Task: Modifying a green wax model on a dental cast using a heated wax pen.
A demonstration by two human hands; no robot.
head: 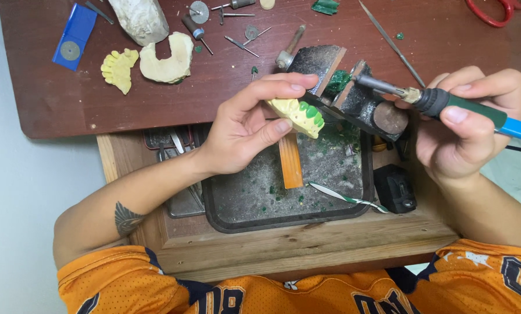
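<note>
My left hand grips a pale yellow dental cast with green wax on its teeth, holding it over a dark tray. My right hand holds a heated pen-like tool with a green and blue handle; its metal tip points left, close to a lump of green wax on a small black block stand. The tool tip sits a little to the right of the cast, not touching it.
On the brown tabletop lie two more casts, a blue card with a disc, several burs and small tools, a long file and red scissors. An orange stick and a green-white spatula lie in the tray.
</note>
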